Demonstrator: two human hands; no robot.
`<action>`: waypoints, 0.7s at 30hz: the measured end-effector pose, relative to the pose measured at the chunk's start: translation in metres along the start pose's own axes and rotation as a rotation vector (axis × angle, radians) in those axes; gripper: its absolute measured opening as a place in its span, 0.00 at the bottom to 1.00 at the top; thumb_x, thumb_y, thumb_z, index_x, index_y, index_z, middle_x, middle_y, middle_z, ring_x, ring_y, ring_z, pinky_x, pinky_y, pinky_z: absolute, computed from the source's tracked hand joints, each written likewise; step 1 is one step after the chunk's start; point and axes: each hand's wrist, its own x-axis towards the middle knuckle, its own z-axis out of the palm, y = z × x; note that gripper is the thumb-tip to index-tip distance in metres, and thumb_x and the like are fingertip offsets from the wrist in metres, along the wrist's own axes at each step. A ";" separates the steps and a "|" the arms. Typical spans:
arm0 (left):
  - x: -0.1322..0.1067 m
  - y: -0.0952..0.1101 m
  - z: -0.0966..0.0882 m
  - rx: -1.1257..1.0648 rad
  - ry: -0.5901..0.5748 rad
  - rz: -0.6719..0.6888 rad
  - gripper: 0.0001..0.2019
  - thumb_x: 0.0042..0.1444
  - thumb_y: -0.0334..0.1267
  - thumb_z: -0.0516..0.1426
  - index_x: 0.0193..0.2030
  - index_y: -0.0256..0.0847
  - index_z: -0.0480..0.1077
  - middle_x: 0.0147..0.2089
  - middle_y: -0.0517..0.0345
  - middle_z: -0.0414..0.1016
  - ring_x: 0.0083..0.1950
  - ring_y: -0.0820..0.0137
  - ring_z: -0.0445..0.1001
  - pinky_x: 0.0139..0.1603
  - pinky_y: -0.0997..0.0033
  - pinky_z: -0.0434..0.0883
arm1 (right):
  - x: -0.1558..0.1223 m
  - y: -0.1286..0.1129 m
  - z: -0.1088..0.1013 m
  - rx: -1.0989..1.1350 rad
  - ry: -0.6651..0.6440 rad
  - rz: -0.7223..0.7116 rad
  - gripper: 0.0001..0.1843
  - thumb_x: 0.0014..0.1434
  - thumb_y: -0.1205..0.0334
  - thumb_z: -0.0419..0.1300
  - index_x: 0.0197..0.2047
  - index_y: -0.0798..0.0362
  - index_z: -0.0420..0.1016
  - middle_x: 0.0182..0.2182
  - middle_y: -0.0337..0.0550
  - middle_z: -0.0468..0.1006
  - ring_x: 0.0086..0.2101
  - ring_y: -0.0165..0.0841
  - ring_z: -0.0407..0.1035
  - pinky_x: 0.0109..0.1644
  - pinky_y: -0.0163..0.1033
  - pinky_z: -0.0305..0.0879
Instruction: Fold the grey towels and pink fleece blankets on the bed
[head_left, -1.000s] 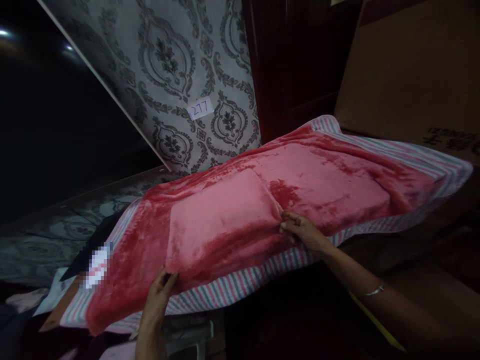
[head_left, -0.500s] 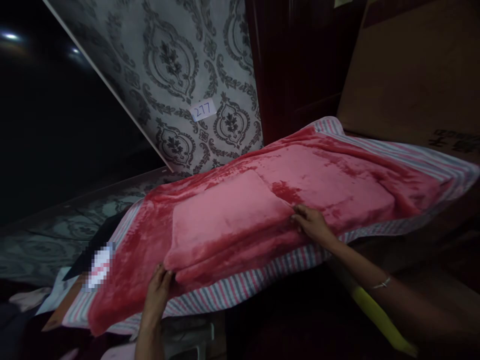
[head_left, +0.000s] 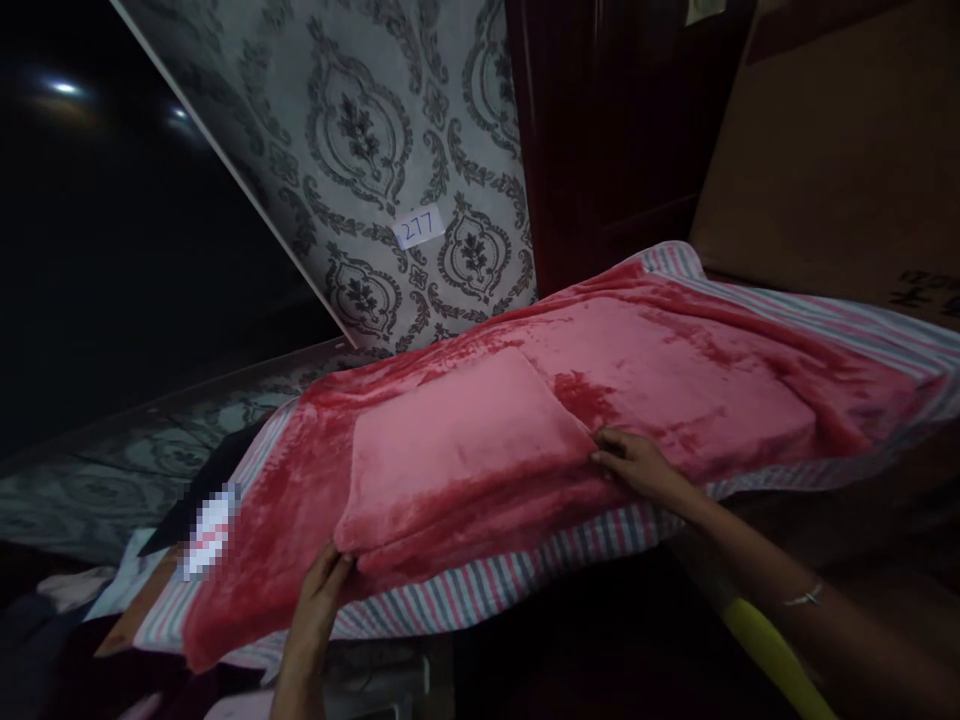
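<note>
A folded pink plush cloth (head_left: 450,425) lies flat on a larger red plush blanket (head_left: 277,510) that has a striped border. My left hand (head_left: 322,585) pinches the near left corner of the folded cloth between thumb and fingers. At its right corner my right hand (head_left: 637,465) grips the edge, fingers pressed together. Layers of the cloth show along its near side. To the right, a second raised pink area (head_left: 720,390) stands up from the blanket; whether it is a separate piece I cannot tell.
A brown cardboard box (head_left: 840,150) stands behind on the right, beside a dark red door or panel (head_left: 600,130). A large dark screen (head_left: 150,240) leans at the left. Patterned wallpaper (head_left: 360,130) bears a paper label (head_left: 418,228). Something yellow (head_left: 772,655) hangs below my right arm.
The whole view has shifted slightly, so things appear a little farther right and lower. Both hands keep the same corners of the folded cloth.
</note>
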 end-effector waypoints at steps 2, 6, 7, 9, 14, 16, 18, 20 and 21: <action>0.003 -0.007 -0.007 -0.013 -0.033 -0.011 0.28 0.41 0.63 0.63 0.39 0.41 0.79 0.46 0.49 0.83 0.55 0.51 0.77 0.60 0.54 0.73 | 0.001 0.001 -0.008 -0.064 -0.081 -0.007 0.19 0.51 0.42 0.60 0.28 0.51 0.68 0.22 0.35 0.68 0.22 0.29 0.62 0.26 0.36 0.60; 0.014 0.010 -0.015 0.113 0.132 0.116 0.26 0.48 0.58 0.59 0.46 0.40 0.78 0.49 0.47 0.82 0.51 0.52 0.79 0.52 0.53 0.77 | 0.015 -0.013 -0.017 -0.319 0.109 -0.146 0.21 0.61 0.42 0.54 0.36 0.51 0.76 0.30 0.43 0.78 0.30 0.36 0.71 0.35 0.40 0.68; 0.020 0.022 -0.011 0.178 0.212 0.181 0.26 0.51 0.56 0.56 0.48 0.40 0.77 0.52 0.45 0.80 0.53 0.52 0.79 0.53 0.52 0.77 | 0.023 -0.020 -0.013 -0.389 0.165 -0.208 0.21 0.63 0.44 0.53 0.40 0.51 0.77 0.35 0.46 0.80 0.35 0.38 0.74 0.40 0.42 0.70; 0.035 0.050 0.007 0.302 0.257 0.325 0.27 0.58 0.53 0.52 0.57 0.39 0.74 0.60 0.43 0.76 0.62 0.53 0.74 0.62 0.49 0.72 | 0.046 -0.038 0.005 -0.512 0.170 -0.341 0.22 0.66 0.46 0.51 0.50 0.51 0.78 0.48 0.50 0.80 0.47 0.41 0.74 0.53 0.47 0.71; 0.098 0.132 0.083 0.662 -0.107 0.376 0.30 0.63 0.46 0.51 0.68 0.32 0.64 0.73 0.38 0.61 0.75 0.55 0.58 0.73 0.50 0.59 | 0.122 -0.088 0.078 -0.837 -0.092 -0.355 0.31 0.69 0.48 0.50 0.71 0.51 0.63 0.69 0.53 0.61 0.68 0.45 0.55 0.70 0.55 0.55; 0.121 0.159 0.106 0.798 -0.222 0.309 0.32 0.65 0.47 0.50 0.72 0.31 0.58 0.76 0.37 0.54 0.77 0.55 0.51 0.75 0.50 0.55 | 0.151 -0.101 0.098 -0.940 -0.125 -0.238 0.33 0.70 0.48 0.48 0.74 0.49 0.58 0.72 0.53 0.54 0.70 0.48 0.49 0.70 0.60 0.51; 0.137 0.173 0.122 0.890 -0.252 0.273 0.33 0.67 0.49 0.48 0.74 0.34 0.54 0.77 0.40 0.49 0.78 0.56 0.47 0.75 0.48 0.52 | 0.171 -0.104 0.110 -1.004 -0.108 -0.166 0.33 0.71 0.47 0.47 0.75 0.47 0.56 0.73 0.52 0.52 0.71 0.49 0.46 0.71 0.64 0.46; 0.144 0.171 0.132 0.959 -0.233 0.263 0.32 0.68 0.51 0.45 0.75 0.39 0.53 0.78 0.43 0.48 0.79 0.56 0.46 0.76 0.43 0.48 | 0.181 -0.094 0.115 -1.053 -0.072 -0.147 0.32 0.71 0.47 0.46 0.74 0.47 0.58 0.72 0.52 0.54 0.71 0.50 0.45 0.71 0.65 0.42; 0.145 0.164 0.136 0.989 -0.218 0.253 0.31 0.69 0.51 0.44 0.75 0.41 0.54 0.78 0.45 0.49 0.79 0.55 0.46 0.75 0.41 0.48 | 0.183 -0.086 0.116 -1.075 -0.051 -0.151 0.31 0.72 0.46 0.46 0.73 0.47 0.60 0.72 0.52 0.56 0.71 0.50 0.46 0.71 0.65 0.40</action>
